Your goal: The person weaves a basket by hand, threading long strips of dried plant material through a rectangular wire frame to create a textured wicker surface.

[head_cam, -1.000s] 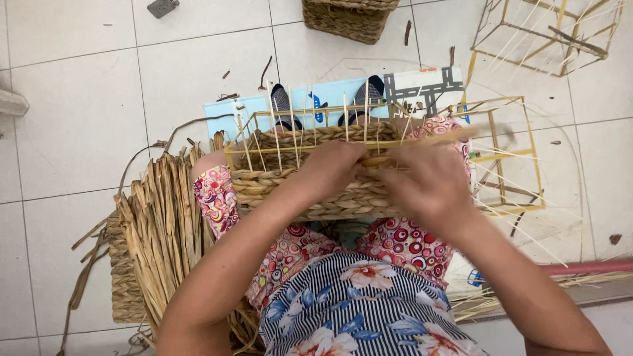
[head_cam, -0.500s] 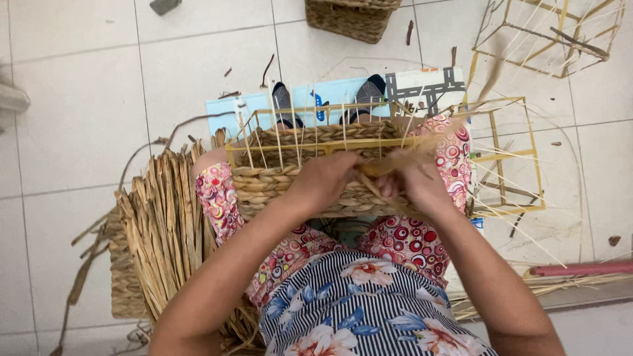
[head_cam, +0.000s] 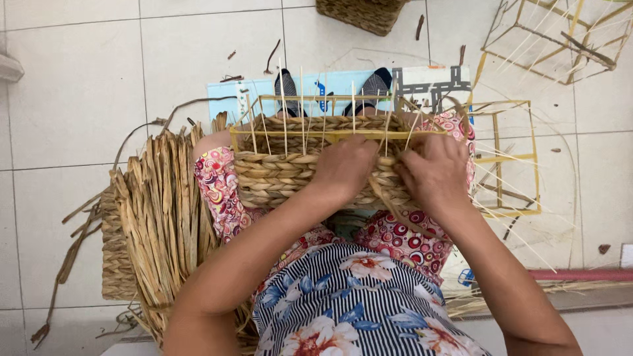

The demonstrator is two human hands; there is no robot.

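Note:
A half-woven straw basket [head_cam: 277, 173] on a yellow wire frame [head_cam: 310, 134] rests on my lap. Thin upright sticks rise from its rim. My left hand [head_cam: 344, 165] presses on the woven wall near the middle, its fingers curled over the braid. My right hand [head_cam: 435, 170] sits just beside it at the basket's right end, pinching a flat straw strand [head_cam: 393, 209] that trails down toward my legs. A thick bundle of dried straw [head_cam: 161, 217] lies at my left side.
A second yellow wire frame [head_cam: 511, 158] stands right of the basket, a larger one [head_cam: 560, 33] at the top right. A finished woven basket [head_cam: 362, 13] sits at the top edge. A blue mat [head_cam: 244, 92] lies under my feet. Straw scraps dot the white tiles.
Both hands have dropped from the basket's top rim down onto its side wall. The straw strand the right hand held out to the right is now pulled in and down.

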